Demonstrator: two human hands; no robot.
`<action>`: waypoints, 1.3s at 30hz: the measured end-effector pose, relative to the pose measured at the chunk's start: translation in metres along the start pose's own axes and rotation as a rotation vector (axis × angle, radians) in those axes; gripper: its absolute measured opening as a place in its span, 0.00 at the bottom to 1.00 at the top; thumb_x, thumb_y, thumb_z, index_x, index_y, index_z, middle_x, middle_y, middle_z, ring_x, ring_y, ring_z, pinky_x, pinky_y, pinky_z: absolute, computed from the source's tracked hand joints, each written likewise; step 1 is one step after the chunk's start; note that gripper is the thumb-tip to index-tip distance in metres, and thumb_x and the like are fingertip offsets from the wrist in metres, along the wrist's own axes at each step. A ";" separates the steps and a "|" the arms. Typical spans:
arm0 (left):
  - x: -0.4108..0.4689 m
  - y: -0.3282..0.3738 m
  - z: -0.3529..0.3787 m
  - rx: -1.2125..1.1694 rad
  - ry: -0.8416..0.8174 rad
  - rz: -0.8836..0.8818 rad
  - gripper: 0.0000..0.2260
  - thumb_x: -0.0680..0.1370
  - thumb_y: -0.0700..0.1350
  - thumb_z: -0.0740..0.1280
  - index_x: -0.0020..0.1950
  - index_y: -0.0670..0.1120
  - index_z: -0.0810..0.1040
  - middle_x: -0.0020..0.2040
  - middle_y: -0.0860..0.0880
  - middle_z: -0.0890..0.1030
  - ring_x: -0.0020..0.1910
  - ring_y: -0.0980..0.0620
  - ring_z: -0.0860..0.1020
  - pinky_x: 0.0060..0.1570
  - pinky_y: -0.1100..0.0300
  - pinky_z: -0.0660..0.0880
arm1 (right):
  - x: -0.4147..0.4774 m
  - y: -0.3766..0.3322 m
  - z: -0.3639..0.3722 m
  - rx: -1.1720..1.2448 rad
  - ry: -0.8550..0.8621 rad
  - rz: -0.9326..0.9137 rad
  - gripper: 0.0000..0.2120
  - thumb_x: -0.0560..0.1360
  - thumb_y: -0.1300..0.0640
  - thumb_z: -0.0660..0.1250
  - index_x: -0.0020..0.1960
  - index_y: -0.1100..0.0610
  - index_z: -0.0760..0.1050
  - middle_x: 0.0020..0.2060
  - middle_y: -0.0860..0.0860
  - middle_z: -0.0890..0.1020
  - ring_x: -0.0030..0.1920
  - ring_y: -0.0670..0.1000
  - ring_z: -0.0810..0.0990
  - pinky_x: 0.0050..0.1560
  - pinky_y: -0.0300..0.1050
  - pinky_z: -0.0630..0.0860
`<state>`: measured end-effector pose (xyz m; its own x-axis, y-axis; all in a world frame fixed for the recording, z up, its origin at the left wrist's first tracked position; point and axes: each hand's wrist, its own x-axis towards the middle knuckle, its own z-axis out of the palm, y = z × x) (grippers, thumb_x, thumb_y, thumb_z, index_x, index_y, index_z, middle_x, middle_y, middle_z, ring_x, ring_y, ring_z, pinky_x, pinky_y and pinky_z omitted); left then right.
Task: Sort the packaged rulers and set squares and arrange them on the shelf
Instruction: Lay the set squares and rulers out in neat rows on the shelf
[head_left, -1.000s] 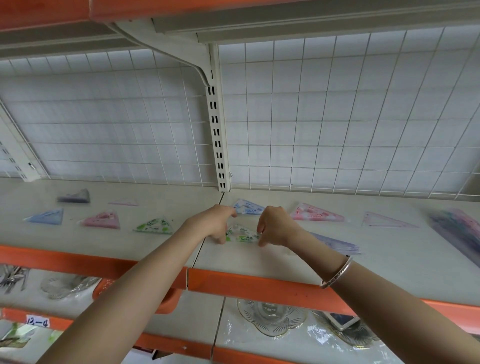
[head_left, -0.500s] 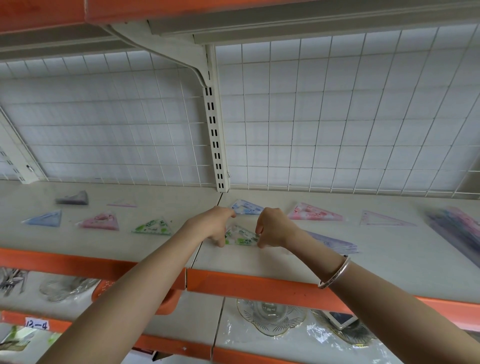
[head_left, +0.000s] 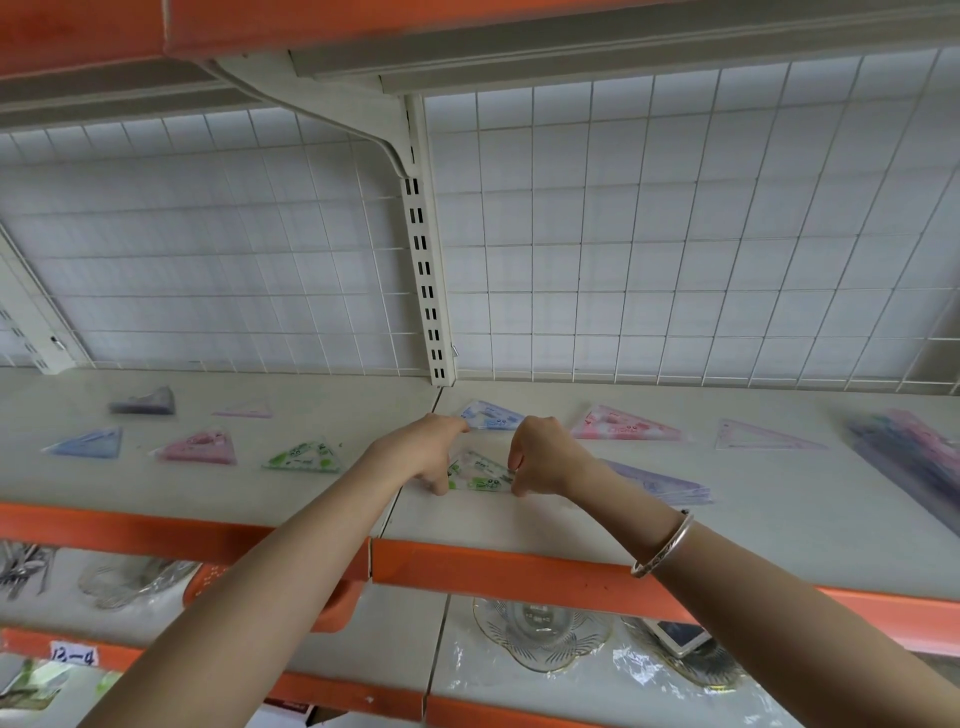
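Near the shelf's (head_left: 519, 525) front edge, the left hand (head_left: 421, 454) and right hand (head_left: 545, 457) pinch opposite corners of a green set square (head_left: 480, 475), fingers closed on it.

Matt shelf (head_left: 571, 525); glossy plastic-wrapped set square (head_left: 480, 475); shiny metal bangle (head_left: 665, 545).

Both hands cover the green set square's (head_left: 480, 475) lower corners.

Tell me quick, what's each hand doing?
Left hand: fingers pinching the green set square.
Right hand: fingers pinching the same set square.
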<state>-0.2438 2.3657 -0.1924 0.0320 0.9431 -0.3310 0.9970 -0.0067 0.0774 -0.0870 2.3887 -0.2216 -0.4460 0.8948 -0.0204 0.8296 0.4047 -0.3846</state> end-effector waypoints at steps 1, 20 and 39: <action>0.000 0.000 0.000 0.002 -0.001 0.004 0.42 0.70 0.37 0.73 0.78 0.49 0.55 0.67 0.44 0.71 0.61 0.45 0.74 0.46 0.61 0.70 | 0.000 0.000 0.000 -0.002 0.000 -0.004 0.13 0.64 0.64 0.72 0.48 0.65 0.82 0.47 0.58 0.83 0.48 0.54 0.81 0.49 0.50 0.81; 0.010 0.092 -0.003 -0.117 0.111 0.444 0.38 0.69 0.53 0.76 0.74 0.49 0.64 0.67 0.50 0.70 0.63 0.52 0.71 0.59 0.60 0.67 | -0.056 0.089 -0.076 0.089 0.009 0.138 0.16 0.67 0.60 0.73 0.54 0.58 0.81 0.51 0.52 0.84 0.51 0.49 0.80 0.51 0.37 0.73; 0.030 0.165 -0.005 0.177 -0.169 0.277 0.37 0.63 0.52 0.80 0.66 0.42 0.70 0.62 0.46 0.76 0.57 0.46 0.77 0.55 0.54 0.76 | -0.073 0.124 -0.064 0.094 -0.165 0.193 0.20 0.69 0.52 0.71 0.51 0.67 0.80 0.50 0.61 0.82 0.45 0.54 0.79 0.44 0.46 0.73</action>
<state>-0.0790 2.3942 -0.1851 0.2987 0.8295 -0.4719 0.9452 -0.3254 0.0264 0.0702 2.3859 -0.2084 -0.3376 0.9078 -0.2489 0.8734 0.2035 -0.4425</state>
